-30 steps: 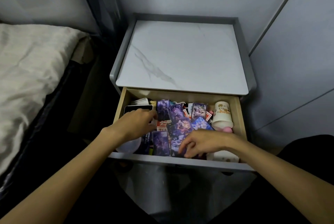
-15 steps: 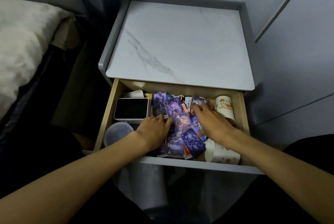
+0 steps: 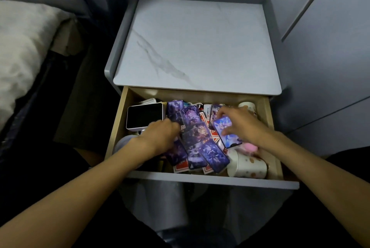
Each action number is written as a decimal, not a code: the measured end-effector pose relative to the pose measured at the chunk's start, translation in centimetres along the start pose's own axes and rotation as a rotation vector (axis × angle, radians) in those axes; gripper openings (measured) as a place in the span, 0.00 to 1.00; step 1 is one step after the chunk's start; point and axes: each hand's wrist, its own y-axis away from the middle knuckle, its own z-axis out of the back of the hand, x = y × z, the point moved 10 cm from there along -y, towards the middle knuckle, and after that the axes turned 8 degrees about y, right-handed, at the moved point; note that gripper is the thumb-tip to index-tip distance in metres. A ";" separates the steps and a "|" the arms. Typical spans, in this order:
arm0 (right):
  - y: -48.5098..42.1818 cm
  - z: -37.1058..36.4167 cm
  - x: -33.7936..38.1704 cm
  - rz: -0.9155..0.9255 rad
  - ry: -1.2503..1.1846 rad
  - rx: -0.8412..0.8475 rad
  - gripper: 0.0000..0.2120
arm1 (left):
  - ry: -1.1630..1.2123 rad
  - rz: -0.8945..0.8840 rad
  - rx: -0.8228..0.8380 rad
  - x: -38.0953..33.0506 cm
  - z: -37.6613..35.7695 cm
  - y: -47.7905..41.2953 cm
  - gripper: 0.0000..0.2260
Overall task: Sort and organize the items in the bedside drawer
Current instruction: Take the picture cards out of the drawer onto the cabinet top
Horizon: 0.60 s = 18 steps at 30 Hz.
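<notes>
The bedside cabinet [image 3: 196, 43] is observed beside a bed [image 3: 24, 47], its marble-patterned top bare, with 1 drawer [image 3: 200, 180] pulled out toward the person. The drawer contents are noted as unsorted: a loose spread of purple picture cards [image 3: 197, 141] is fanned across the middle, overlapping red-backed playing cards [image 3: 204, 120]. A patterned cup [image 3: 247, 165] is lying on its side in the front right corner, and a second cup [image 3: 247, 105] is partly visible at the back right. A small white device with a dark screen [image 3: 145, 116] is seated at the back left, and a pink item [image 3: 250, 147] of unclear kind is seen between the cups. The left hand [image 3: 160, 137] is placed knuckles-up on the left edge of the card spread; its fingertips are hidden, so a grip cannot be confirmed. The right hand [image 3: 245, 125] is recorded pinching 1 blue card [image 3: 226, 133] between thumb and fingers, the card tilted and raised off the spread. The step in hand is judged to be the gathering of scattered cards, at an early stage. The next move is judged to call for the remaining cards to be collected and squared into 1 stack, kept apart from the playing cards.
</notes>
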 end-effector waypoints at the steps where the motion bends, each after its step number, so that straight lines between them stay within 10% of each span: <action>1: 0.0 0.6 -0.3 -0.008 -0.027 -0.020 0.21 | 0.042 0.002 0.015 0.3 0.2 -0.1 0.17; 14: 2.2 -5.7 2.7 0.041 0.341 0.175 0.38 | 0.147 -0.079 -0.091 -3.1 -2.2 -1.5 0.21; 18: 2.3 -5.5 2.5 -0.002 0.273 0.186 0.28 | 0.139 -0.053 -0.076 -3.0 -2.8 -1.7 0.20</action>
